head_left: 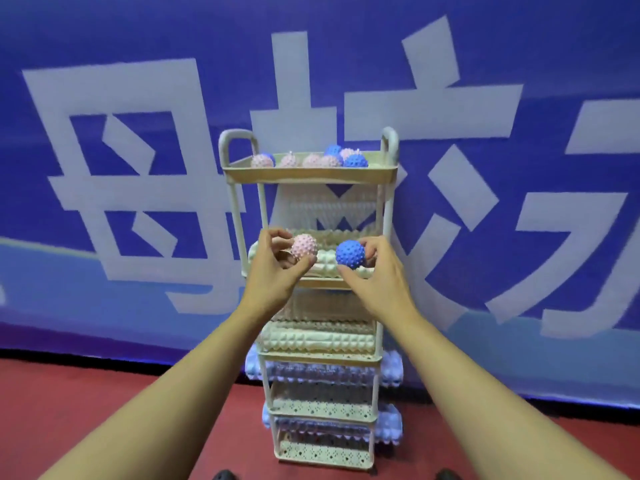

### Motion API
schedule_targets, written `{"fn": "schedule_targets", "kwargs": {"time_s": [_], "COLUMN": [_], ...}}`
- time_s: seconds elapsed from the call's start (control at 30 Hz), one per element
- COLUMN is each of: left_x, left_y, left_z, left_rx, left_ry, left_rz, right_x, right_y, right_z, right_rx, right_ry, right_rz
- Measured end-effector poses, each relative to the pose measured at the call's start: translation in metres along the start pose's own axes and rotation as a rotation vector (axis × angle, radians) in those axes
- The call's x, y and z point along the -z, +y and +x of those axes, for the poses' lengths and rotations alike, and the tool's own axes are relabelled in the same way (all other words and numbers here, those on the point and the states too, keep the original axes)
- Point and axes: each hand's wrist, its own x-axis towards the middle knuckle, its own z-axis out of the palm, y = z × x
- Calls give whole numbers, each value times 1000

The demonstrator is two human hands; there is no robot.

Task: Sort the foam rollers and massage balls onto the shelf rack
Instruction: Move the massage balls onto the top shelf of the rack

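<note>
At the frame's centre the left hand [277, 268] pinched a pink spiky rubber massage ball [304, 247] and the right hand [377, 271] a blue spiky one [350, 254], below the cream plastic shelf rack's [389, 209] crowded top tray [308, 174]; either could likely roll off on release

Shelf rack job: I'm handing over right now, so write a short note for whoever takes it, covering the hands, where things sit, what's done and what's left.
Left hand: holds a pink spiky ball in its fingertips.
Right hand: holds a blue spiky ball the same way.
Both are raised in front of the second tier of the shelf rack.
Top tray: already holds several pink and blue balls.
Lower tiers: cream foam rollers on the second and third, lavender rollers below.
Left to do: probably lift the two held balls into the top tray. Whether more items wait outside the view cannot be seen.
</note>
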Motion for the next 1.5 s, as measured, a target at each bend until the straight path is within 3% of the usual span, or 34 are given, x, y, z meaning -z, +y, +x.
{"fn": "schedule_targets", "kwargs": {"time_s": [0.3,0.47,0.63,0.8,0.9,1.13,1.5], "left_x": [21,27,23,19,17,15,15], "left_y": [68,74,73,52,34,34,38], "left_z": [116,159,204,241,243,247,245], "left_rx": [-215,-119,-159,-84,-48,90,86], "left_ry": [23,3,-6,39,86,-46,-137], "left_rz": [141,365,497,583,691,706,920], "right_x": [20,20,7,-13,-24,-28,-31], "right_y": [-55,-54,-52,-49,-43,-41,-44], "right_z": [120,165,215,255,263,261,255], "right_rx": [232,131,73,-17,-40,52,84], "right_ry": [4,-91,-133,-135,-143,-259,-321], "right_rz": [-113,-196,-296,-301,-305,-458,-632]}}
